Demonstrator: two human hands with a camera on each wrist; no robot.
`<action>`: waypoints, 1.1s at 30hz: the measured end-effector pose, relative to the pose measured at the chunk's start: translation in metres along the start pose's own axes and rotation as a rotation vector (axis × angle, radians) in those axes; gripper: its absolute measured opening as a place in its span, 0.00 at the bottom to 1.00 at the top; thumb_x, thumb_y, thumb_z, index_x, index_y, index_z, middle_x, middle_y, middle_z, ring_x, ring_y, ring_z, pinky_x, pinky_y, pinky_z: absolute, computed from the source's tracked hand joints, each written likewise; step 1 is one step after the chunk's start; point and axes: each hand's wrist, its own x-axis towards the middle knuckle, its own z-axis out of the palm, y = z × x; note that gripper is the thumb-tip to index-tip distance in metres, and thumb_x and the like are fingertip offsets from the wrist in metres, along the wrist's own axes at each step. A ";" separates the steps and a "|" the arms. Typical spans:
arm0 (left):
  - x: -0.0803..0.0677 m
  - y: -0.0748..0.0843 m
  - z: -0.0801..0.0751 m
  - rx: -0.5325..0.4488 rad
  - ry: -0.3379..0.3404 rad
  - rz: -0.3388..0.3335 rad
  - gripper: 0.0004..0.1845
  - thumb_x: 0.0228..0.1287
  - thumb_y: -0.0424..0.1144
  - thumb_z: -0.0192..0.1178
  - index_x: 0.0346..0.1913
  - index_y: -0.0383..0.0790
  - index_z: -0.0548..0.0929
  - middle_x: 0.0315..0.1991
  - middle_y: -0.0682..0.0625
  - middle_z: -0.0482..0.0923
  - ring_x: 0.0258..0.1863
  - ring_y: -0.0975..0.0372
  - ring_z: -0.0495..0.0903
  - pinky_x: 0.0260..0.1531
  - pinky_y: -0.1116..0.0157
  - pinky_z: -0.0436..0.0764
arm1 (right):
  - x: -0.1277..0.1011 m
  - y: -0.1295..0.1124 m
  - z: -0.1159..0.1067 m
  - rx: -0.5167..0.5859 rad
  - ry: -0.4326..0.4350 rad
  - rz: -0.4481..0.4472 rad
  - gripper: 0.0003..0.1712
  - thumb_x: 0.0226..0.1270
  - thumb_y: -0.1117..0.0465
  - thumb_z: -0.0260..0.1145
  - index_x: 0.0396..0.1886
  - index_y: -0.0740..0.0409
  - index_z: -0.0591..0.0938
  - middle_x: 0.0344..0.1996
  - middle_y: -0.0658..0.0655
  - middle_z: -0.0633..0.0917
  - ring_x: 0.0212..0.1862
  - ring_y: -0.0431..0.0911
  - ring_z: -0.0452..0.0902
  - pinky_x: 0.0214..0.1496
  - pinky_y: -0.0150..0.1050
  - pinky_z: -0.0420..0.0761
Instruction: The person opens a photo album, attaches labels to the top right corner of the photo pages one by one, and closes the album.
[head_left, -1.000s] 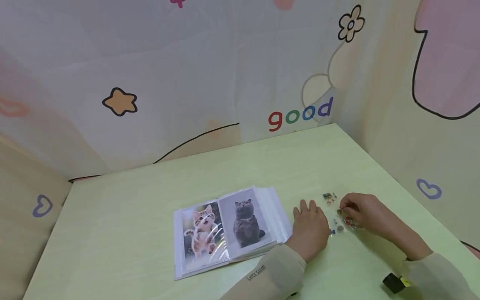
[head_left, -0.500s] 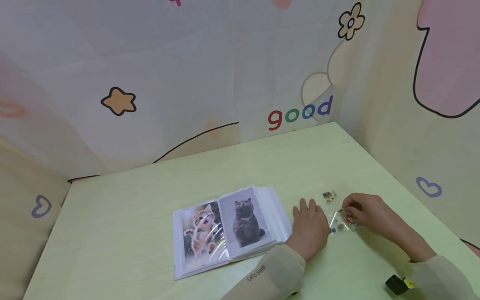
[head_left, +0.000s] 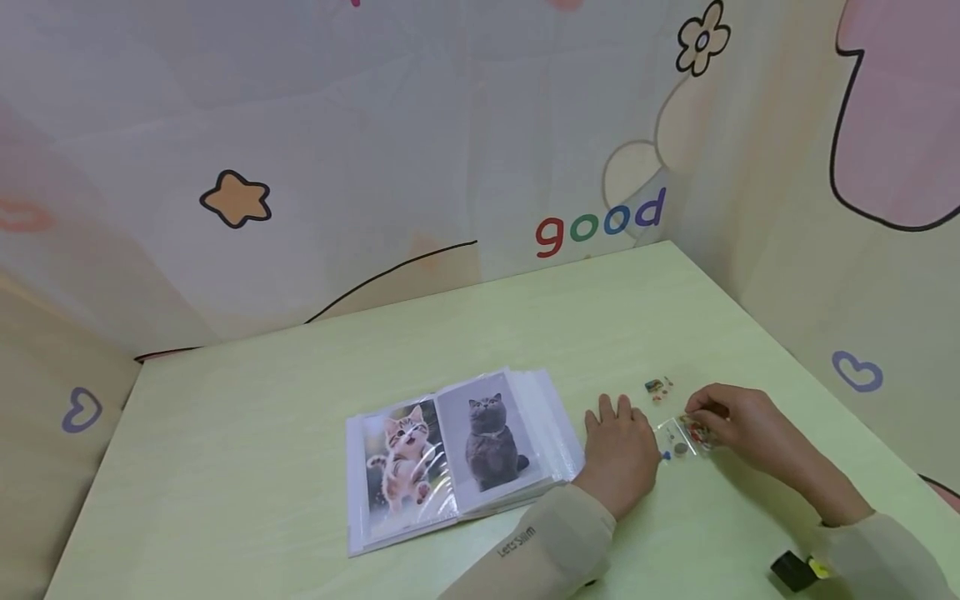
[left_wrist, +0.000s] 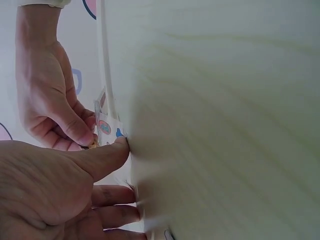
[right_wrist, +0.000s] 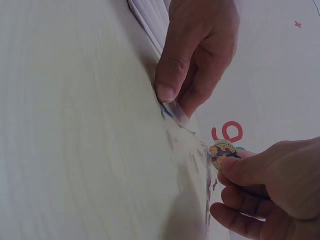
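A clear sticker sheet (head_left: 678, 436) lies flat on the pale green desk (head_left: 300, 400), to the right of the open photo album and between the two hands. It carries small coloured stickers, and in the right wrist view its far edge lifts slightly off the surface. The right hand (head_left: 738, 421) pinches a round patterned sticker (right_wrist: 221, 152) between thumb and forefinger at the sheet's right end, so its grip is grasping that sticker, with the other fingers curled underneath. The left hand (head_left: 618, 446) rests palm down on the desk, fingers straight; its thumb tip presses the sheet's left edge against the surface, so its grip is released and holds nothing.

Just beyond the sheet, a few loose small stickers (head_left: 657, 388) lie on the desk, near the right hand's knuckles. The photo album (head_left: 457, 454) lies open just left of the left hand, showing a leaping tabby kitten on one page and a seated grey cat on the other. A small black and yellow object (head_left: 797, 571) sits at the desk's near edge beside the right sleeve. Cartoon-printed walls (head_left: 375, 125) with the word "good" enclose the desk.
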 end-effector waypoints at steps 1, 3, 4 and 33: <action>0.000 0.000 -0.001 0.000 -0.001 -0.003 0.31 0.74 0.60 0.58 0.71 0.47 0.77 0.74 0.53 0.69 0.74 0.56 0.66 0.66 0.57 0.72 | 0.000 0.000 0.000 -0.001 0.007 -0.005 0.09 0.63 0.76 0.71 0.35 0.60 0.86 0.32 0.50 0.87 0.34 0.34 0.77 0.32 0.31 0.80; 0.000 0.000 -0.001 -0.003 0.009 -0.005 0.29 0.73 0.59 0.59 0.69 0.47 0.78 0.72 0.53 0.71 0.72 0.56 0.67 0.65 0.57 0.73 | -0.001 0.000 0.001 -0.006 0.027 -0.024 0.09 0.62 0.77 0.72 0.34 0.59 0.85 0.31 0.49 0.86 0.33 0.33 0.77 0.31 0.31 0.80; 0.000 0.000 -0.002 -0.007 0.011 -0.007 0.29 0.73 0.59 0.59 0.69 0.47 0.79 0.72 0.53 0.71 0.72 0.56 0.67 0.65 0.57 0.73 | -0.002 0.001 0.001 -0.007 0.037 -0.034 0.10 0.62 0.77 0.72 0.34 0.59 0.85 0.30 0.48 0.86 0.32 0.33 0.76 0.30 0.31 0.79; 0.005 0.007 -0.008 -0.006 -0.087 -0.044 0.26 0.77 0.51 0.53 0.73 0.48 0.75 0.75 0.54 0.65 0.73 0.56 0.63 0.64 0.57 0.73 | -0.038 0.017 -0.039 0.178 0.269 0.029 0.08 0.66 0.79 0.68 0.40 0.65 0.85 0.34 0.39 0.87 0.35 0.27 0.81 0.34 0.20 0.77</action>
